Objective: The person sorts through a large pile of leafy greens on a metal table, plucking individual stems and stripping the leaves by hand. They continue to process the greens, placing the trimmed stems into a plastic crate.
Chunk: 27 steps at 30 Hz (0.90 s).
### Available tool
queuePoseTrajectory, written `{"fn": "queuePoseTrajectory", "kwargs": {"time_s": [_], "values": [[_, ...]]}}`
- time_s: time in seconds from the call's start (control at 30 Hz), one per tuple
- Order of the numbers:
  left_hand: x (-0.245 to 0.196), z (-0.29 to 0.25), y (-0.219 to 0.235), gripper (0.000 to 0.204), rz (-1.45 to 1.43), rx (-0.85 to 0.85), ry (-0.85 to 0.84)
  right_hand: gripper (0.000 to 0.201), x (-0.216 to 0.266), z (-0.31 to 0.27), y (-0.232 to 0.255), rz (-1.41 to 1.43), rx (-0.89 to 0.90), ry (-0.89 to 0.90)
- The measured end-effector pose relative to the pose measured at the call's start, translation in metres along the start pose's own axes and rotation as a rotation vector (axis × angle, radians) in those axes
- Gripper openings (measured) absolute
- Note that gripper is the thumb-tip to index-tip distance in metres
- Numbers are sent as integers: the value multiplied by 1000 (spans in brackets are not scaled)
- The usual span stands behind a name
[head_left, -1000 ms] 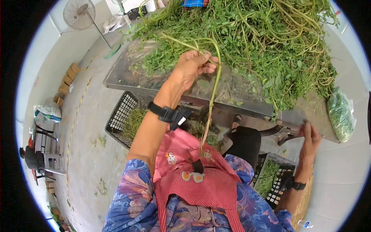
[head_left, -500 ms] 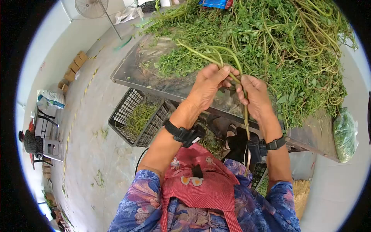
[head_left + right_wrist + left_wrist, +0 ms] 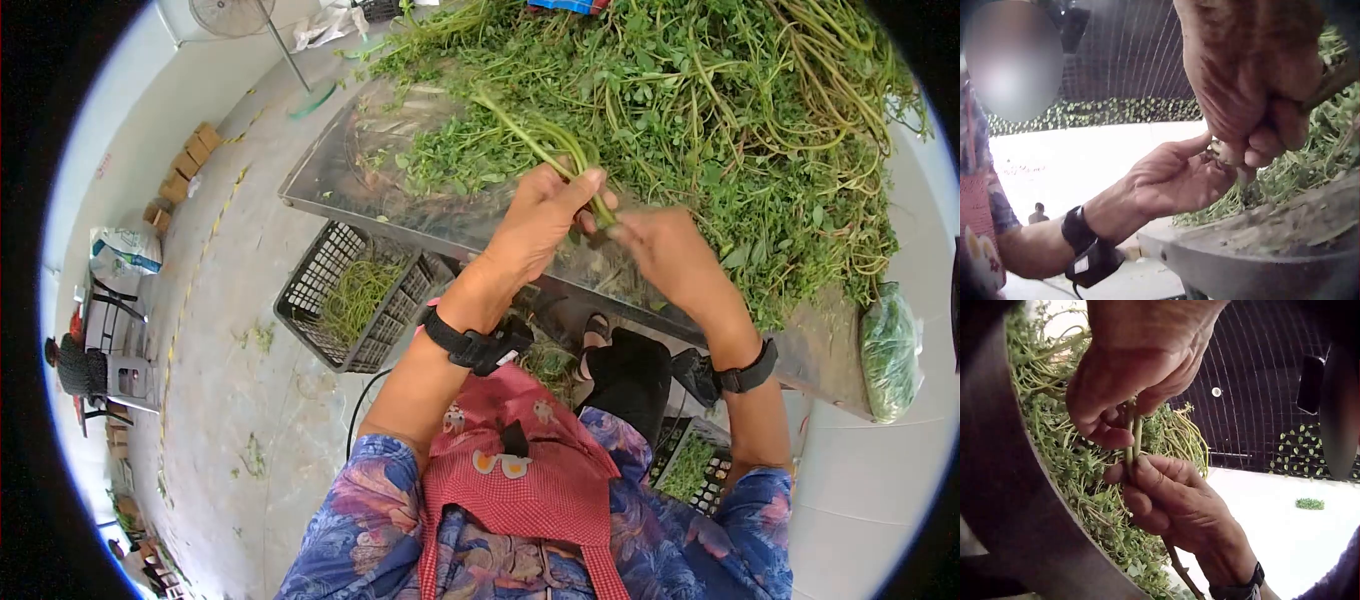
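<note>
Several green stems (image 3: 545,135) are pinched between the thumb and fingers of my left hand (image 3: 540,220), above the table's front edge. Close beside it, my right hand (image 3: 675,255) is blurred in the head view. In the left wrist view, the right hand's thumb and fingers (image 3: 1175,497) pinch the stems (image 3: 1137,440) just below the left hand (image 3: 1147,350), and a darker stem length (image 3: 1180,569) comes out beneath. The right wrist view has the right hand (image 3: 1254,81) curled round a stem, its fingertips against the left hand (image 3: 1175,178).
A large heap of leafy greens (image 3: 700,130) covers much of the table (image 3: 350,205). A bag of greens (image 3: 890,355) lies at its right end. Below stand a black crate with stems (image 3: 345,300) and another crate with greens (image 3: 690,465). A fan (image 3: 235,15) is at upper left.
My right hand came in from the far right and took hold of the stem beside my left hand. The long stem hanging towards the apron no longer shows there; the stems are bunched at my left hand.
</note>
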<state>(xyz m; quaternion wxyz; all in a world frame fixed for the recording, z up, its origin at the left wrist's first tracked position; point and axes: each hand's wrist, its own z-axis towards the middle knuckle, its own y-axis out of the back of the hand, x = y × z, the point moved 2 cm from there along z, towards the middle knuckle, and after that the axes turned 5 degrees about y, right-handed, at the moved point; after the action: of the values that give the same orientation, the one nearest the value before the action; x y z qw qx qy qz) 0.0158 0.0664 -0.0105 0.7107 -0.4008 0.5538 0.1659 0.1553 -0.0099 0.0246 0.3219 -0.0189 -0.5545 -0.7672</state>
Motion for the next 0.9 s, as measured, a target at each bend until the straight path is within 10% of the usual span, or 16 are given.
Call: {"fn": "queuePoseTrajectory", "kwargs": {"time_s": [0.13,0.4,0.6,0.73,0.9], "values": [[1,-5,-1,27,134,-50,-26,15,4,5,1,-243,243,-160],[-22,-1,1,23,-392,96,-156,23,5,7,9,214,-362,-377],[-17,-4,-2,26,-342,100,-136,25,-12,0,0,375,-167,-459],[-12,-2,-2,26,-149,-40,-97,31,-15,-2,-1,548,-321,-396],[-9,18,-16,34,26,-435,-86,34,10,-3,-7,1148,-20,-554]]}}
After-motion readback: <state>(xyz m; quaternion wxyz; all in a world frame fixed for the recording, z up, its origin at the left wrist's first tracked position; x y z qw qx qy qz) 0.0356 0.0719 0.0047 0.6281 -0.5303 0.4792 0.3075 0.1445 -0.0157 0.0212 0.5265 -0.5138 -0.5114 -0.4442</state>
